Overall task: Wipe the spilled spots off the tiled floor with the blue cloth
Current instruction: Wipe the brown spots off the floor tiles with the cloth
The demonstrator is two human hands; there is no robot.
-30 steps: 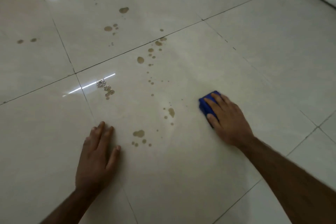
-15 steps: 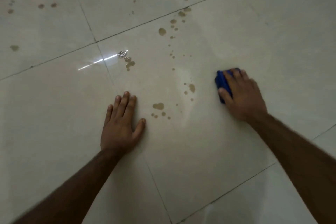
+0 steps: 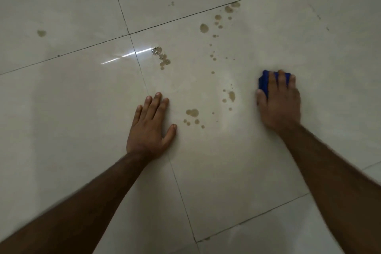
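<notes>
Brown spilled spots dot the pale tiled floor [image 3: 237, 171]. One cluster [image 3: 192, 116] lies between my hands, a smaller one [image 3: 231, 97] sits just left of the cloth, and a trail of spots [image 3: 218, 20] runs up toward the top. My right hand [image 3: 278, 101] presses flat on the folded blue cloth [image 3: 265, 82], which shows only at my fingertips. My left hand [image 3: 151, 128] rests flat on the floor, fingers together, holding nothing, just left of the near cluster.
More brown spots [image 3: 40, 32] are scattered over the far-left tiles, with another group [image 3: 162, 57] beside a bright light glare [image 3: 127, 55]. Dark grout lines [image 3: 181, 196] cross the floor.
The view has shifted so floor and hands sit differently in frame. My right hand with the cloth has turned, its fingers pointing more straight ahead. My left hand stays planted on the floor.
</notes>
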